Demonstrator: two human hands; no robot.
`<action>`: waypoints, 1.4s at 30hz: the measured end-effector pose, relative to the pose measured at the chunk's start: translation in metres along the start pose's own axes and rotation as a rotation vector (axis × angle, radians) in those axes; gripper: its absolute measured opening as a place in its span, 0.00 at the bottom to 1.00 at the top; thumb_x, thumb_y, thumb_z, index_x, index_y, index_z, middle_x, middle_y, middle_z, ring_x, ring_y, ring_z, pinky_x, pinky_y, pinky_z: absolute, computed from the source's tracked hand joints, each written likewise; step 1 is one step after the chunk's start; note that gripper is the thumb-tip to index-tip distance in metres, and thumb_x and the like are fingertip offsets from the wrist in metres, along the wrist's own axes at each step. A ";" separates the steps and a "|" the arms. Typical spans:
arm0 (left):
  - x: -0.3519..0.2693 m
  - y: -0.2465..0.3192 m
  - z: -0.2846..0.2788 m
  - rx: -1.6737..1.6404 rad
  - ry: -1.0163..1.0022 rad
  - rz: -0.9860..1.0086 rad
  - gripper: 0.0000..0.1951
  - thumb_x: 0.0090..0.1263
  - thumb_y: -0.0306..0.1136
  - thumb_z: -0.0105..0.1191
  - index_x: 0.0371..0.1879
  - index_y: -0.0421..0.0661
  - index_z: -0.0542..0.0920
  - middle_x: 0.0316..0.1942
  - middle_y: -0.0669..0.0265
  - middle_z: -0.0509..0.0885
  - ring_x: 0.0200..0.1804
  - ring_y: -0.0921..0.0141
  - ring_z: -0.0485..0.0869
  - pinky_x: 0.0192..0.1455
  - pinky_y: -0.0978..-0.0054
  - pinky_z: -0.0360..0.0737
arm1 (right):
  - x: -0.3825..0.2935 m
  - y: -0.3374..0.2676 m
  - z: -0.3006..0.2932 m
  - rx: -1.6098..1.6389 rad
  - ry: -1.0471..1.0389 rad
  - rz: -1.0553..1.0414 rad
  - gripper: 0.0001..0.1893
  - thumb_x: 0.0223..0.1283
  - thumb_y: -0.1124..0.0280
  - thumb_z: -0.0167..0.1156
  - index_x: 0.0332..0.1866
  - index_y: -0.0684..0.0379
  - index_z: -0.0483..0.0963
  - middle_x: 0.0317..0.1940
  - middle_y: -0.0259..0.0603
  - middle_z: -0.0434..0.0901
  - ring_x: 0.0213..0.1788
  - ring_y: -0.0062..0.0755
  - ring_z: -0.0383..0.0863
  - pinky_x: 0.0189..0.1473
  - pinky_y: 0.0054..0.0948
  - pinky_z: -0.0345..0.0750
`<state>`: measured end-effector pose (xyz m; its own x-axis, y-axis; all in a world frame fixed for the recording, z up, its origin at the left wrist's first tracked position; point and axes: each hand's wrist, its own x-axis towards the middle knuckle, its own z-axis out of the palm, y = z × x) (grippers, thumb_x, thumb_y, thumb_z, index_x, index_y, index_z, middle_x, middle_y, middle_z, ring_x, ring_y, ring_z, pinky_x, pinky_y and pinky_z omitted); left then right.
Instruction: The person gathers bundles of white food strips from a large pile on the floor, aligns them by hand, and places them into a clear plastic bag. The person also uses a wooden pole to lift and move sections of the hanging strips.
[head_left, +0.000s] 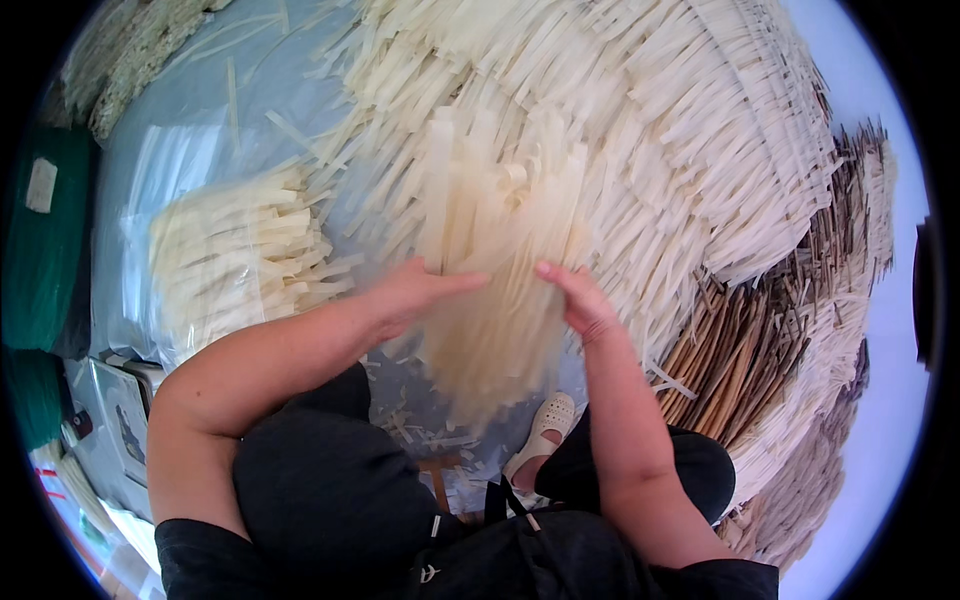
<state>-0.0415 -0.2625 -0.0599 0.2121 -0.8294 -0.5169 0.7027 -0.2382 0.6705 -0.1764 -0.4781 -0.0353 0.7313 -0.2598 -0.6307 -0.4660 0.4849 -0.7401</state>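
A thick bundle of pale, flat, dried strips (499, 330) is held upright in front of me between my two hands. My left hand (431, 292) grips its left side, thumb laid across the front. On the right edge, my right hand (581, 296) holds it with the thumb toward the front; most fingers of both hands are hidden behind. Some strips curl near the bundle's upper middle, and its lower end is blurred. Behind it rises a large heap of similar cream strips (600, 97).
A clear plastic bag (172, 217) at left contains more strips (247, 247). Brown sticks (735, 352) are stacked at right. Green wrapped bales (49, 240) stand at far left. Scraps (420, 431) litter the floor near my shoe (551, 427).
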 end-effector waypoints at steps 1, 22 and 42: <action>-0.008 0.005 0.013 -0.093 0.000 0.023 0.32 0.64 0.43 0.64 0.63 0.37 0.71 0.63 0.59 0.75 0.62 0.70 0.74 0.62 0.70 0.72 | -0.005 -0.023 0.003 -0.058 -0.036 -0.009 0.33 0.53 0.65 0.71 0.63 0.65 0.68 0.56 0.44 0.78 0.58 0.35 0.77 0.62 0.34 0.73; -0.038 -0.132 -0.049 -0.265 0.242 -0.437 0.41 0.70 0.50 0.56 0.74 0.62 0.44 0.72 0.70 0.60 0.72 0.64 0.62 0.69 0.47 0.60 | 0.077 0.058 0.052 -1.435 0.187 -0.661 0.39 0.53 0.60 0.66 0.69 0.61 0.60 0.67 0.52 0.65 0.69 0.52 0.64 0.69 0.42 0.62; -0.029 -0.145 -0.062 -0.486 0.117 -0.408 0.27 0.78 0.45 0.44 0.71 0.62 0.48 0.69 0.68 0.64 0.64 0.63 0.72 0.62 0.56 0.73 | 0.170 0.069 0.136 -1.449 0.182 -1.186 0.20 0.66 0.53 0.49 0.49 0.56 0.79 0.47 0.46 0.82 0.52 0.50 0.79 0.58 0.44 0.71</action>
<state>-0.1075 -0.1731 -0.1748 -0.0842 -0.6536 -0.7521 0.9642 -0.2439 0.1039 -0.0165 -0.3750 -0.1612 0.9378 -0.0078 0.3470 0.0994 -0.9518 -0.2901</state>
